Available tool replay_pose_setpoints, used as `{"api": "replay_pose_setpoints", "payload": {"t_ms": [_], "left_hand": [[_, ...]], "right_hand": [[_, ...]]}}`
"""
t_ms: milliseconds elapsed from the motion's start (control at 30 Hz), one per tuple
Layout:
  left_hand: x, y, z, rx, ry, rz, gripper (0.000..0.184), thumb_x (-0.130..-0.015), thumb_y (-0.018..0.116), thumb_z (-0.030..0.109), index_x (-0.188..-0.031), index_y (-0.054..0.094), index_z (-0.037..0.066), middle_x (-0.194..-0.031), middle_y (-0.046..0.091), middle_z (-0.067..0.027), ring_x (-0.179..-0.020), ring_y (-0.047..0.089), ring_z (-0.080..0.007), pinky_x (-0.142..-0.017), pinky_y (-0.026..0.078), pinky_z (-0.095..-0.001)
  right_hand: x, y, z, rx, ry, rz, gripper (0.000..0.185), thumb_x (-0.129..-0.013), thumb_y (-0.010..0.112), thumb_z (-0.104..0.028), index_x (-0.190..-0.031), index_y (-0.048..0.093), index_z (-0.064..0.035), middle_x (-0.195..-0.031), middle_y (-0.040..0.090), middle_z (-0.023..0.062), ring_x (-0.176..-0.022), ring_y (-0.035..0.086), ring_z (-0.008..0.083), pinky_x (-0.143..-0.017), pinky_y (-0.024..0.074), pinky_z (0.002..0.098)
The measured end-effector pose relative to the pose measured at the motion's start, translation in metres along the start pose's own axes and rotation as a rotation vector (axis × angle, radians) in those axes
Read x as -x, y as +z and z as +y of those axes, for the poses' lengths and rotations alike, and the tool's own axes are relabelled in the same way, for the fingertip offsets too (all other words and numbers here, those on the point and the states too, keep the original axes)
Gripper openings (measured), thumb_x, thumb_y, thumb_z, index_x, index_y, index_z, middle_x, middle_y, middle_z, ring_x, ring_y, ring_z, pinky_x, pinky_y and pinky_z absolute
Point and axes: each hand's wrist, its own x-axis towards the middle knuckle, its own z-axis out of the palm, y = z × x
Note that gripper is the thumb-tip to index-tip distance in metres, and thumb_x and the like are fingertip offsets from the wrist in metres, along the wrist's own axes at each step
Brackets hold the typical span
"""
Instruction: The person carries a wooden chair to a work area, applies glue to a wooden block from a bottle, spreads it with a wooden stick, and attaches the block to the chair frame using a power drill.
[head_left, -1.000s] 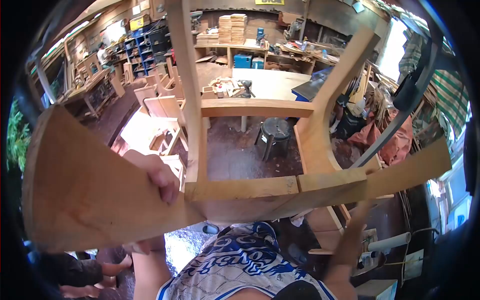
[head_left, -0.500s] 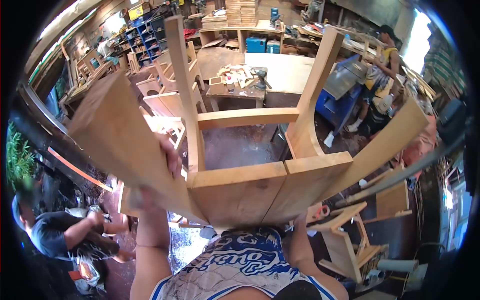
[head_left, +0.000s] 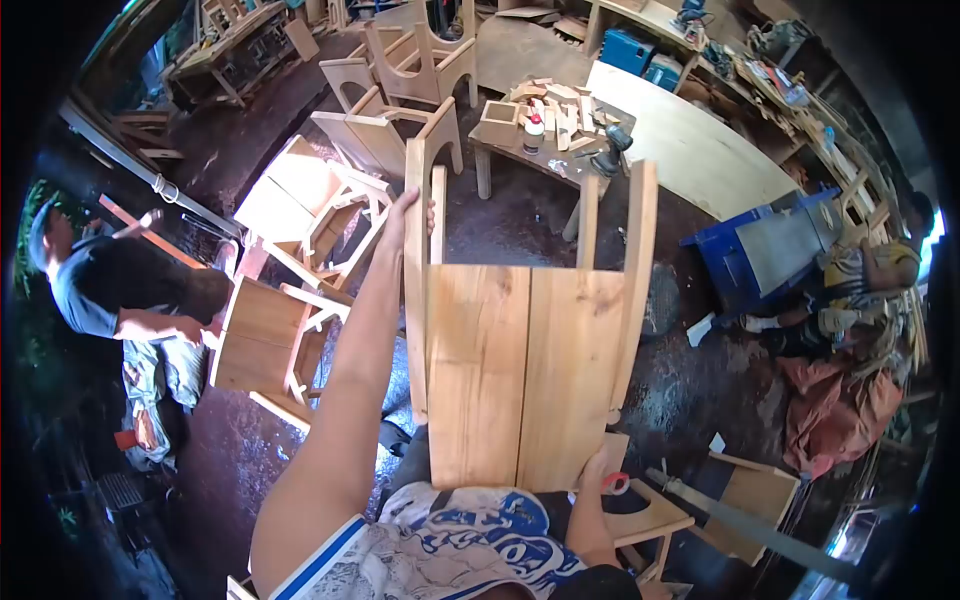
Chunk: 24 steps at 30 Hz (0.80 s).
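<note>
A wooden chair point(head_left: 478, 370) with a two-board panel faces up in front of my torso, its long side pieces reaching away from me. My left hand point(head_left: 408, 220), arm stretched forward, is wrapped round the far part of its left side piece. Down by the near right corner of the panel, my right hand point(head_left: 595, 475) grips the edge; its fingertips are partly hidden under the wood. A seam runs down the middle of the panel.
Other wooden chairs point(head_left: 262, 335) stand at the left and lower right point(head_left: 745, 505). Ahead, a small table point(head_left: 548, 165) holds wood pieces and a drill. One person point(head_left: 110, 280) is at the left, another point(head_left: 880, 265) at the right beside a blue machine point(head_left: 765, 245).
The chair has turned and come down, its panel now facing up instead of edge-on. My left hand has moved forward to a side piece. The view has tilted downward.
</note>
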Motion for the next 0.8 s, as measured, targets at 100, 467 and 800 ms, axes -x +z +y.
{"api": "replay_pose_setpoints", "payload": {"t_ms": [100,467,800], "left_hand": [[-0.039,-0.056,-0.071,-0.044,-0.129,0.124,0.055,-0.092,0.059,0.058,-0.097,0.06,0.003,-0.068,0.061,-0.0061,-0.059,0.061,-0.0182,-0.056,0.051,-0.0304],[-0.087,-0.221,-0.328,-0.237,-0.488,0.639,0.068,-0.086,0.072,0.05,-0.126,0.067,-0.004,-0.118,0.07,-0.0199,-0.108,0.067,-0.0287,-0.097,0.049,-0.0381],[-0.076,-0.257,-0.417,-0.203,-0.507,0.563,0.05,-0.092,0.065,0.026,-0.131,0.061,-0.004,-0.117,0.069,-0.0163,-0.105,0.067,-0.0233,-0.091,0.052,-0.0358]], "right_hand": [[-0.017,0.022,0.004,0.121,0.03,0.0,0.056,-0.099,0.046,-0.041,-0.119,0.064,0.0083,-0.115,0.068,0.024,-0.106,0.064,0.0348,-0.095,0.0465,0.048],[-0.022,0.087,-0.033,0.738,0.221,0.128,0.074,-0.096,0.038,-0.052,-0.127,0.061,0.01,-0.132,0.063,0.0273,-0.122,0.059,0.0427,-0.101,0.0437,0.0491],[-0.042,0.16,-0.044,0.863,0.274,0.043,0.09,-0.093,0.036,-0.069,-0.134,0.057,0.0086,-0.136,0.058,0.0302,-0.13,0.053,0.0443,-0.11,0.0373,0.0462]]}}
